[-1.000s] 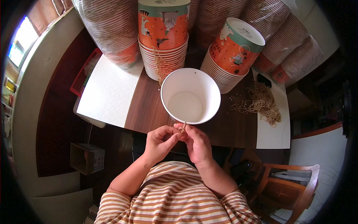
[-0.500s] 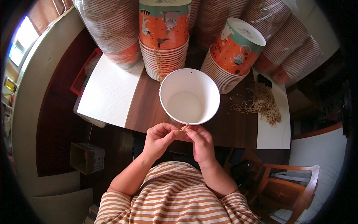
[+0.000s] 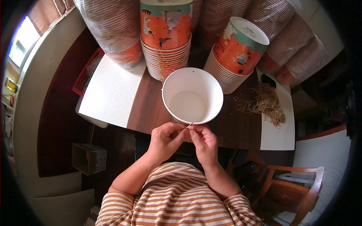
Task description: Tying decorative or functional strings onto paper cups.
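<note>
A white paper bucket (image 3: 192,81) stands open side up near the table's front edge, with small holes at its rim. At its near rim, a short piece of tan cord (image 3: 189,125) shows between my fingertips. My left hand (image 3: 164,141) pinches the cord from the left. From the other side my right hand (image 3: 204,143) pinches it too, thumb and forefinger together. Both hands are closed and nearly meet just in front of the bucket. The cord's ends are mostly hidden by my fingers.
Behind the bucket rise two upside-down stacks of orange and green printed buckets (image 3: 166,32) (image 3: 239,56). Plastic-wrapped stacks (image 3: 109,32) line the back. A tangle of tan cords (image 3: 270,105) lies at right, partly on a white board (image 3: 277,137). A wooden chair (image 3: 288,190) stands lower right.
My fingers have shifted slightly on the cord at the rim, and my left hand's fingers have drawn in tighter. The bucket stays in about the same place.
</note>
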The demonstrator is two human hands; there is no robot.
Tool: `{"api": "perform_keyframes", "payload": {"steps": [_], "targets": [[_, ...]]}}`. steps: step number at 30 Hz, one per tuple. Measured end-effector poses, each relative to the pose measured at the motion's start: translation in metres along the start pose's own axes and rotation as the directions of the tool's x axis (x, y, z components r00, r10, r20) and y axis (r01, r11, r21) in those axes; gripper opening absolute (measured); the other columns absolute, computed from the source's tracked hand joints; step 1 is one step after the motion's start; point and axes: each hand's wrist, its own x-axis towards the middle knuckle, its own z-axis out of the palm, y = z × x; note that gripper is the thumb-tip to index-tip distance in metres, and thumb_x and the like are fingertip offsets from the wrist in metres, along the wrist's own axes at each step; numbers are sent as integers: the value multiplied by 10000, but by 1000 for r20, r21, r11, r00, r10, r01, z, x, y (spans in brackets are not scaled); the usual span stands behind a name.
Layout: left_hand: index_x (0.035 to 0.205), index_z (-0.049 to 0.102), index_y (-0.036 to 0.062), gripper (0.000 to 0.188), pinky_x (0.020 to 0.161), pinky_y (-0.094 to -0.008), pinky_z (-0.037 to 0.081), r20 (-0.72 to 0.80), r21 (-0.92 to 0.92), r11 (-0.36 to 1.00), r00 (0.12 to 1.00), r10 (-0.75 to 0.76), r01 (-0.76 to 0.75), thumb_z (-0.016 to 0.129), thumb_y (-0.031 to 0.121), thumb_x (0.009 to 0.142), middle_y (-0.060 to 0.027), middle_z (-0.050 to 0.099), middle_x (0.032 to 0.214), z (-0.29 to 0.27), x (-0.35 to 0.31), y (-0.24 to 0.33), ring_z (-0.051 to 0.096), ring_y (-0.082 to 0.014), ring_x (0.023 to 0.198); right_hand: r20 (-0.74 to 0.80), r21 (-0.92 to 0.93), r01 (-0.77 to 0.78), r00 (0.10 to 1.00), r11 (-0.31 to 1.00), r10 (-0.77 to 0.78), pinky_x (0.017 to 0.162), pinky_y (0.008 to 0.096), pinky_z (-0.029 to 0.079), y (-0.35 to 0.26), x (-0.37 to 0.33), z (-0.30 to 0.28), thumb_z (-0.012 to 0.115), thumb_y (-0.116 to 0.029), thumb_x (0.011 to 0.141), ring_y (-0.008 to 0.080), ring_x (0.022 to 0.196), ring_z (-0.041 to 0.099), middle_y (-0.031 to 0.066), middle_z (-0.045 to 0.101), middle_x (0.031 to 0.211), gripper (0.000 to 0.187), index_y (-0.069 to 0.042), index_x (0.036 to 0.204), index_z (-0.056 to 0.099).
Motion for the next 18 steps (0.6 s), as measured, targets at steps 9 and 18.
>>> {"api": "perform_keyframes", "payload": {"steps": [9, 18], "targets": [[812, 617, -30, 99, 518, -191, 433, -29, -41, 992, 992, -120, 119, 650, 54, 770, -16, 603, 645, -3, 2, 7, 532, -34, 582, -62, -209, 64, 995, 976, -78, 607, 200, 419, 0, 1, -1, 622, -119, 870, 47, 684, 490, 11, 586, 817, 124, 1, 893, 601], [856, 597, -33, 61, 613, -180, 455, 26, -226, 957, 983, -181, 182, 610, 24, 837, 1, 614, 758, -2, -1, 5, 556, -39, 689, 11, 71, -29, 1000, 997, 28, 685, 201, 461, -7, 0, 6, 593, -103, 890, 58, 764, 552, 19, 615, 889, 109, -1, 931, 598]]}}
